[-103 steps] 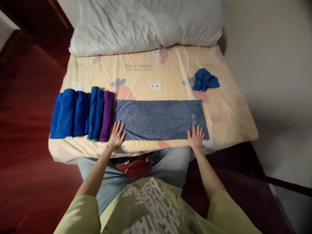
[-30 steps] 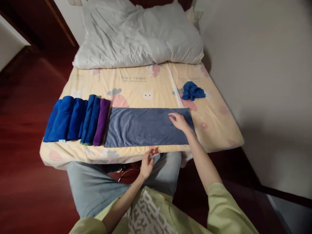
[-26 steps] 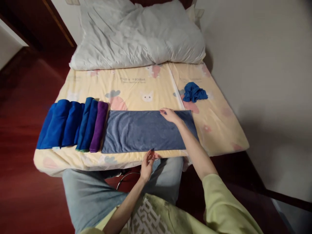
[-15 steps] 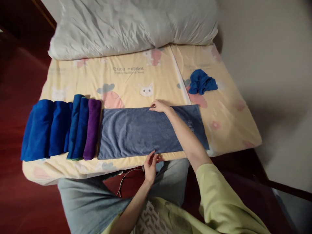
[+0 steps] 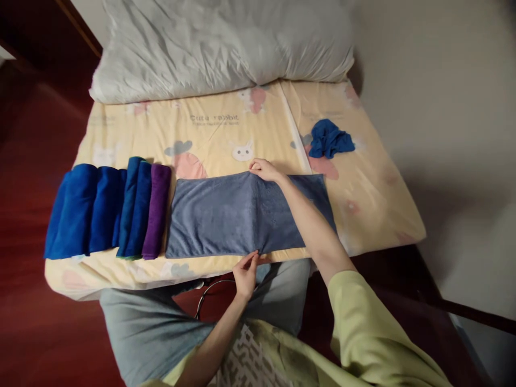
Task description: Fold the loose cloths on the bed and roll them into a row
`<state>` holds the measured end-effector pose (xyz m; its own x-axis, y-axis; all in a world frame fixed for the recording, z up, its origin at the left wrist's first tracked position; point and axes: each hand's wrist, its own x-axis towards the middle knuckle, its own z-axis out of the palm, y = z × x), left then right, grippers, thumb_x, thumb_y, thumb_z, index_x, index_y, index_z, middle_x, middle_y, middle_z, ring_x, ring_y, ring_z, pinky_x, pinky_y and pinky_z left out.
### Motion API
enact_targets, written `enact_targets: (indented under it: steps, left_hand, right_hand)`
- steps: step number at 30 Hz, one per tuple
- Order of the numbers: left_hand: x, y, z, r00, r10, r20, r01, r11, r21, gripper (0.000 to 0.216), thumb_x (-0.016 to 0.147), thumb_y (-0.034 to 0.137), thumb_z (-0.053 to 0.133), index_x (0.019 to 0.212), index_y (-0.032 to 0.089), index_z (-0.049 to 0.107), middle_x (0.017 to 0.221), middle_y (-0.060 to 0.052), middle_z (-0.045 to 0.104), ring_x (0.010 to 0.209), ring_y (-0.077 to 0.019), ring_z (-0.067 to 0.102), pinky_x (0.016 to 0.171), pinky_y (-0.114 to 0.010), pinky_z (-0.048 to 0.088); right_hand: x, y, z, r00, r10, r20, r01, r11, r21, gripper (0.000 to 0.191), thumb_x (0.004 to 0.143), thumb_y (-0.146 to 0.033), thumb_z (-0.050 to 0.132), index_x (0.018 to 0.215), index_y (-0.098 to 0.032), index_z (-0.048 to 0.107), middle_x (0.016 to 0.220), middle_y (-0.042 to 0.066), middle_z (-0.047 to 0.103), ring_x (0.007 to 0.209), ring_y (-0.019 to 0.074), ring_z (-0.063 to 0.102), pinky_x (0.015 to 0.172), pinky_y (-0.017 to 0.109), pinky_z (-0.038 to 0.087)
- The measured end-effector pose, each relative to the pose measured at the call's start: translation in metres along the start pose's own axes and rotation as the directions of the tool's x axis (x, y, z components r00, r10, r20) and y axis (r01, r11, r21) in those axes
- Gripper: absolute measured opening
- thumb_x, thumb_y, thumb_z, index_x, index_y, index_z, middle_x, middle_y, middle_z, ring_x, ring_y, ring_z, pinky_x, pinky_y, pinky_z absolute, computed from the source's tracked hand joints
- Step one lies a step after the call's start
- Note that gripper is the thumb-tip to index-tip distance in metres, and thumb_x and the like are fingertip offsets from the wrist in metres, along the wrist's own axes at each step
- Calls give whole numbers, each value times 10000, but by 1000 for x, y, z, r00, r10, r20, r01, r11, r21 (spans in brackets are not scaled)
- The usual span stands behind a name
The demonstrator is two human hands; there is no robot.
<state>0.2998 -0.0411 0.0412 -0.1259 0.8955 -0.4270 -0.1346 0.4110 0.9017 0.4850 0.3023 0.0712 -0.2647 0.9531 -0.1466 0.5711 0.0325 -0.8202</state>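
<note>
A grey-blue towel [image 5: 213,215] lies spread lengthwise along the near side of the bed, with a raised crease across its middle. My left hand [image 5: 245,273] pinches the towel's near edge at that crease. At the far edge, opposite it, my right hand [image 5: 264,170] pinches the cloth between thumb and fingers. My right forearm crosses over the towel's right part and hides some of it. Left of the towel stands a row of folded towels: a purple towel [image 5: 157,212] closest, then several blue towels [image 5: 76,212].
A crumpled blue cloth [image 5: 329,140] lies on the yellow rabbit-print sheet [image 5: 217,140] at the right. Across the back rests a large grey-white pillow or bedding bundle [image 5: 226,48]. A wall [image 5: 451,134] stands to the right, and a cable [image 5: 205,295] hangs below the bed's near edge.
Both hands have closed on opposite edges of the grey-blue towel and lifted its middle into a ridge. Its right end has drawn in slightly to the left. The view has shifted a little.
</note>
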Motion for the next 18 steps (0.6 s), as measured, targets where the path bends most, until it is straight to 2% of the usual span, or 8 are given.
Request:
enact_targets:
  steps: [4, 8, 10, 13, 18]
  left_hand:
    - [-14, 22, -14, 991, 134, -4, -133, 985, 111, 316, 855, 491, 733, 964, 211, 831, 1006, -98, 803, 950, -266, 772, 912, -397, 616]
    - [-29, 46, -31, 964, 266, -5, -263, 953, 152, 307, 859, 479, 725, 954, 208, 833, 1013, -100, 801, 941, -260, 763, 920, -403, 606]
    - [-35, 61, -42, 947, 321, -27, -314, 938, 147, 310, 855, 484, 727, 949, 207, 829, 1005, -101, 800, 937, -257, 757, 920, -402, 601]
    - [-38, 89, -62, 908, 402, -120, -391, 914, 106, 323, 845, 510, 731, 935, 210, 813, 995, -99, 794, 952, -258, 746, 932, -403, 591]
    - [-24, 144, -100, 839, 502, -210, -511, 860, 15, 358, 825, 541, 744, 986, 224, 777, 1002, -86, 771, 971, -250, 723, 912, -377, 589]
  right_hand:
    - [-18, -25, -27, 998, -49, -46, 56, 986, 158, 150, 851, -314, 699, 922, -196, 639, 723, -15, 657, 732, 169, 622, 771, 293, 486]
    - [-45, -60, -55, 981, -106, -161, 143, 961, 237, 234, 792, -382, 741, 897, -195, 649, 828, 23, 701, 833, 190, 656, 841, 323, 506]
    - [-61, -79, -67, 969, -108, -221, 159, 960, 232, 268, 768, -414, 763, 888, -199, 657, 829, 26, 705, 846, 196, 658, 860, 333, 513]
    - [-85, -107, -82, 953, -85, -291, 159, 957, 241, 339, 741, -473, 786, 908, -203, 667, 829, 21, 708, 832, 189, 652, 838, 325, 518]
    - [-125, -150, -95, 938, -28, -346, 149, 932, 330, 489, 706, -585, 797, 972, -196, 665, 839, 21, 707, 780, 168, 651, 725, 291, 520]
